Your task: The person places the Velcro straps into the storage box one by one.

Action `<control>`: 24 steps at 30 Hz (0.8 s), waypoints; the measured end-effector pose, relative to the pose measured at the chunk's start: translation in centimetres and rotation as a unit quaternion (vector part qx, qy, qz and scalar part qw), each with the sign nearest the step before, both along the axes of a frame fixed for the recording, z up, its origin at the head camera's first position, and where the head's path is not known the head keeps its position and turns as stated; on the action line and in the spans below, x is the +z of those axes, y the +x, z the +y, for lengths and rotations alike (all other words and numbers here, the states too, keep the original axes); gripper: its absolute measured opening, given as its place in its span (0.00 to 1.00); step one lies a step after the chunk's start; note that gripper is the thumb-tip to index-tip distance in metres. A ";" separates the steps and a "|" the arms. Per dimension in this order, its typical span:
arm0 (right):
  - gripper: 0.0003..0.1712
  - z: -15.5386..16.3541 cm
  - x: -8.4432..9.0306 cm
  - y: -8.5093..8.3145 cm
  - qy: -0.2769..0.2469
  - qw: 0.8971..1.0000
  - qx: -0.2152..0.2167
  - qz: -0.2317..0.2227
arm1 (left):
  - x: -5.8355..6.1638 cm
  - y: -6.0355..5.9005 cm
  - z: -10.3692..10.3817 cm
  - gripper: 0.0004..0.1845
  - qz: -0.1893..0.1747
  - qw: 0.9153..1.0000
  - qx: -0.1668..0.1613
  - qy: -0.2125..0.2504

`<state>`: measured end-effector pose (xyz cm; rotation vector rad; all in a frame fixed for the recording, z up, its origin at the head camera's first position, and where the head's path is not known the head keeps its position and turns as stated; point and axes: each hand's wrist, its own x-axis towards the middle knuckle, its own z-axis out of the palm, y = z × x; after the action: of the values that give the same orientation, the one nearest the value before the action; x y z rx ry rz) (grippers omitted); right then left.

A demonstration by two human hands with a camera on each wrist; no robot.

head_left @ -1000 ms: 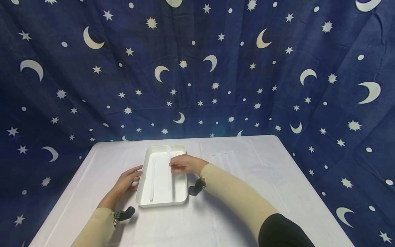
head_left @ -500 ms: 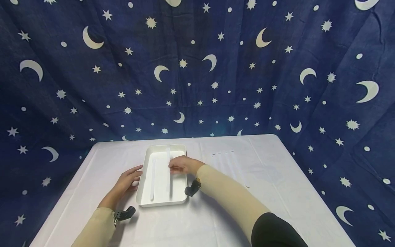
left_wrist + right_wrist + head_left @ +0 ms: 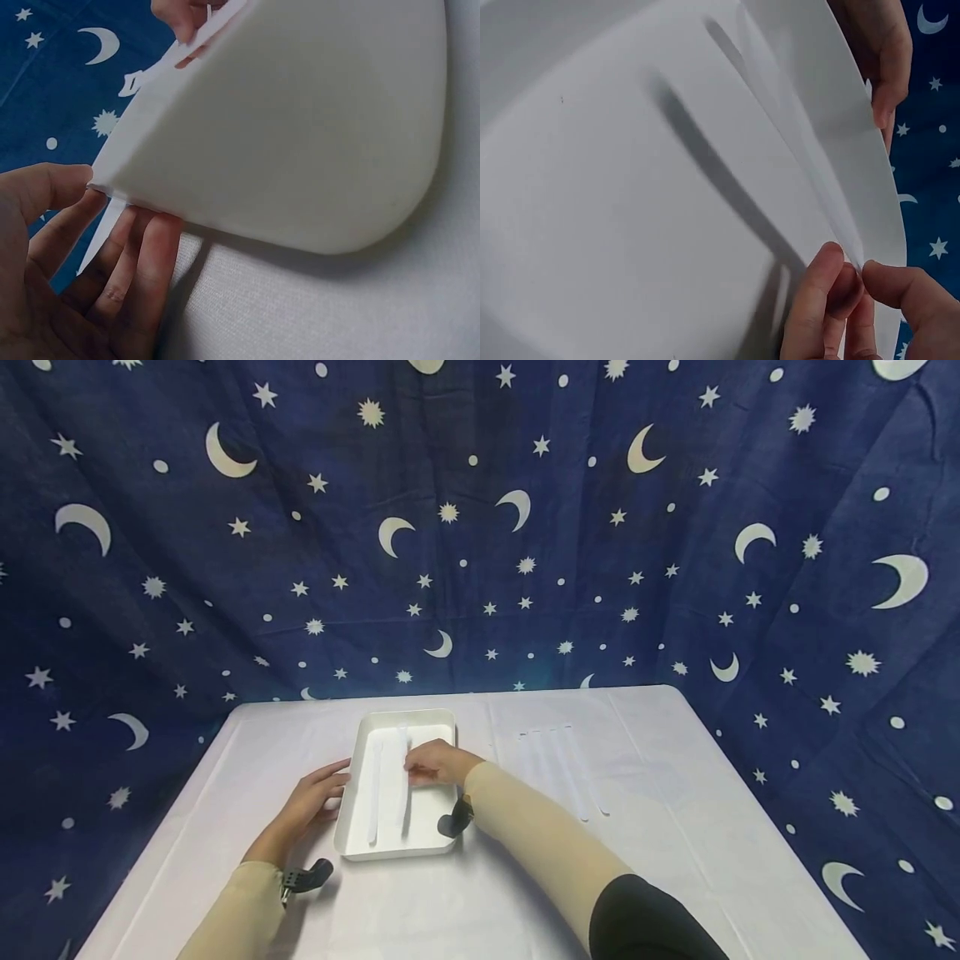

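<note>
A thin white strap (image 3: 403, 793) is pinched at its middle between the thumb and fingers of my right hand (image 3: 437, 763), just over the tray's floor. It stands partly on edge and casts a dark shadow in the right wrist view. To its left a second white strap (image 3: 376, 795) lies lengthwise in the shallow white tray (image 3: 444, 850). My left hand (image 3: 309, 795) touches the tray's left wall from outside, its fingertips at the rim in the left wrist view. That view also shows the tray's outer wall (image 3: 300, 135) and my right hand (image 3: 176, 16) above the rim.
Several more white straps (image 3: 558, 772) lie side by side on the white-covered table (image 3: 675, 877) right of the tray, dark marks at their far ends. Behind hangs a dark blue cloth (image 3: 480, 543) with moons and stars. Wrist cameras (image 3: 453, 820) sit on both arms.
My right hand has moved slightly left with the strap, nearer the one lying in the tray. As the right arm shifts left, more of the table straps shows. The left hand stays at the tray.
</note>
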<state>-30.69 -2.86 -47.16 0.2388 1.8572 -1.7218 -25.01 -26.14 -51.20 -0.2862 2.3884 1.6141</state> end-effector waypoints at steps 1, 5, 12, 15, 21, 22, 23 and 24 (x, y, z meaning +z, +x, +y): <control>0.06 -0.1 0.0 0.1 0.003 1.000 -0.002 0.003 | 0.0 0.0 0.0 0.33 0.000 1.000 0.000 -0.001; 0.08 -0.7 0.3 0.6 0.025 1.000 0.001 0.018 | 0.1 0.1 0.1 0.33 -0.002 1.000 0.002 -0.003; 0.10 -1.6 0.6 1.4 0.093 0.994 -0.013 0.058 | 0.2 0.1 0.2 0.34 -0.009 1.000 -0.001 0.000; 0.10 -1.9 0.2 1.2 0.121 0.990 -0.011 0.069 | 0.2 0.0 0.2 0.34 -0.010 1.000 0.000 0.000; 0.06 -2.5 -1.3 0.0 0.169 0.982 -0.016 0.079 | 0.2 0.0 0.1 0.33 -0.005 1.000 -0.004 -0.004; 0.06 -2.6 -1.5 -0.1 0.176 0.981 -0.017 0.080 | 0.2 0.1 0.1 0.33 -0.004 1.000 -0.004 -0.004; 0.06 -2.7 -1.6 -0.1 0.177 0.981 -0.019 0.081 | 0.2 0.1 0.1 0.33 -0.003 1.000 -0.005 -0.004; 0.06 -2.7 -1.6 0.0 0.176 0.981 -0.019 0.082 | 0.2 0.1 0.0 0.33 -0.002 1.000 -0.005 -0.006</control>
<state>-30.73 -5.56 -48.74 0.2802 2.2898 -1.4627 -24.89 -26.09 -50.98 -0.2791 2.3925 1.5945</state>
